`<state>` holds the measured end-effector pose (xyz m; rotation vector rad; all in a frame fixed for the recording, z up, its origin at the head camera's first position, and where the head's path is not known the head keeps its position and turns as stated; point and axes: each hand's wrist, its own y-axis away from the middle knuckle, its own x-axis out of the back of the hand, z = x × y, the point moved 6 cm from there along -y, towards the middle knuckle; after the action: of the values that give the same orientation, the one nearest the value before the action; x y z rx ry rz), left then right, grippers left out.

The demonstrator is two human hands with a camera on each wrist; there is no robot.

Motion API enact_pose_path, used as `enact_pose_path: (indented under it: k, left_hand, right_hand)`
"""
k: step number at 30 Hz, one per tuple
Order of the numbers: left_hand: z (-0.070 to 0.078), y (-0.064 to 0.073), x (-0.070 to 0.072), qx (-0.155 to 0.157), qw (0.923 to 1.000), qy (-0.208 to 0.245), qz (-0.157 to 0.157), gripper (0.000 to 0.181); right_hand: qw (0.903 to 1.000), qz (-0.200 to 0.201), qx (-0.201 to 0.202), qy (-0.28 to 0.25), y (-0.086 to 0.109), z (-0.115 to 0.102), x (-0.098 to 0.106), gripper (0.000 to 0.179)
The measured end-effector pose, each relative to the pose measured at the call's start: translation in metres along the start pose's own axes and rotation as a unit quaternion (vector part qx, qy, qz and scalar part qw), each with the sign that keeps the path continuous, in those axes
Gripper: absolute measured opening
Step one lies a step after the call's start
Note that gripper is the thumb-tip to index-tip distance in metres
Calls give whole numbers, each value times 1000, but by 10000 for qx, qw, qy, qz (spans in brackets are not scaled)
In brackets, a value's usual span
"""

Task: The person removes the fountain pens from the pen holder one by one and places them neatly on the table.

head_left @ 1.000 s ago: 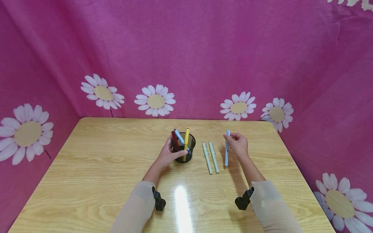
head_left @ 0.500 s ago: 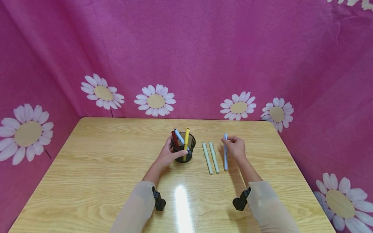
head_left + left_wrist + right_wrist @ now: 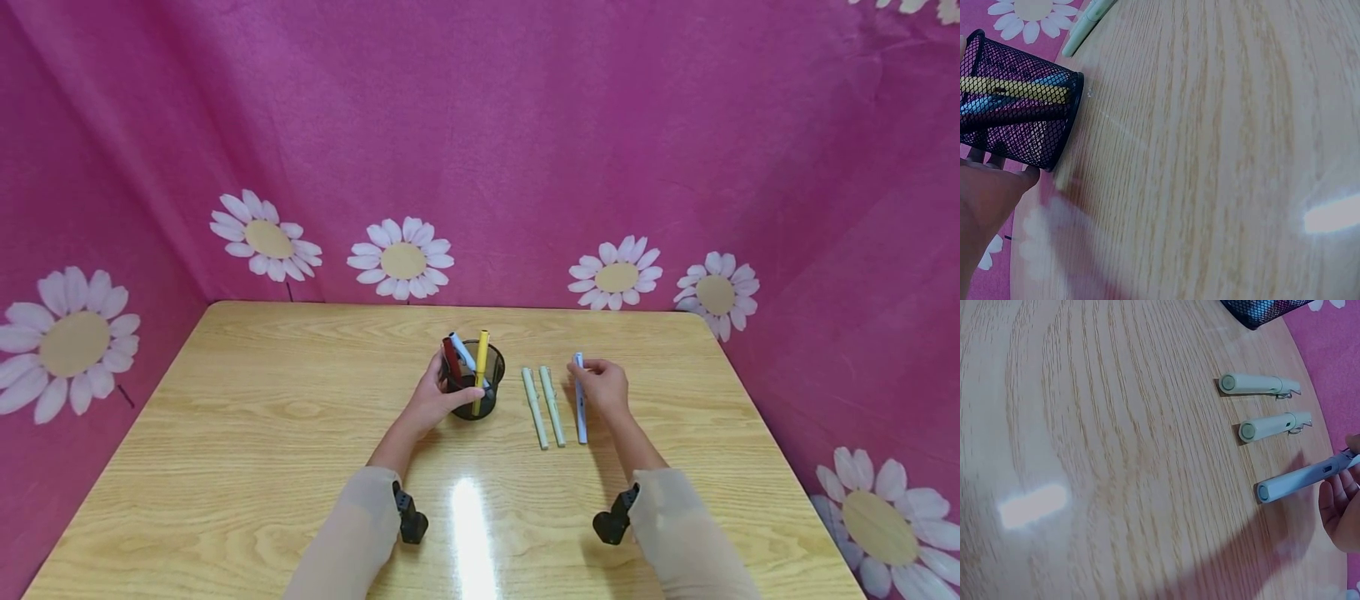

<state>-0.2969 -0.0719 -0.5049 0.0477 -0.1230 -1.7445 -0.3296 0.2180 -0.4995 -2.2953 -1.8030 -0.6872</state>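
Observation:
My left hand (image 3: 437, 398) grips the black mesh pen holder (image 3: 1019, 134), thumb across its front and fingers round the far side. Inside it lean a dark red pen (image 3: 452, 358), a light blue pen (image 3: 462, 350) and a yellow pen (image 3: 481, 358). With thumb and fingertips my right hand (image 3: 606, 387) pinches another light blue pen (image 3: 1300, 478) near its cap end. That pen's lower end is at the table surface in the right wrist view. Left of it, two pale green pens (image 3: 535, 408) (image 3: 1275, 425) lie side by side.
The wooden table (image 3: 262, 433) has its back edge against a pink curtain (image 3: 510, 150) printed with white daisies. A bright light reflection (image 3: 471, 533) shows on the tabletop near the front.
My right hand has moved left and slightly toward me with the light blue pen, bringing it closer to the pale green pens. My left hand stays on the pen holder.

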Motion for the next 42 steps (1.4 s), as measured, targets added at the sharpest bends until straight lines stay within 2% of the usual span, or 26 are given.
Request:
enact_pose_path:
  k: [10, 21, 28, 37, 42]
  left_hand:
    - [-1, -1, -1, 37, 10000, -42, 37, 99]
    - [-3, -1, -1, 55, 9999, -90, 23, 99]
    - [-2, -2, 0, 81, 9999, -95, 53, 97]
    - [-1, -1, -1, 51, 10000, -50, 11, 99]
    - [13, 8, -2, 127, 9998, -8, -150, 98]
  right_hand:
    - [9998, 50, -5, 217, 0, 3, -5, 40]
    - [9995, 95, -239, 201, -2, 10, -13, 38]
    - [9999, 57, -94, 31, 2, 7, -14, 38]
    - [9985, 58, -172, 510, -1, 13, -19, 39]
    - [9972, -17, -147, 731, 1, 13, -23, 42]
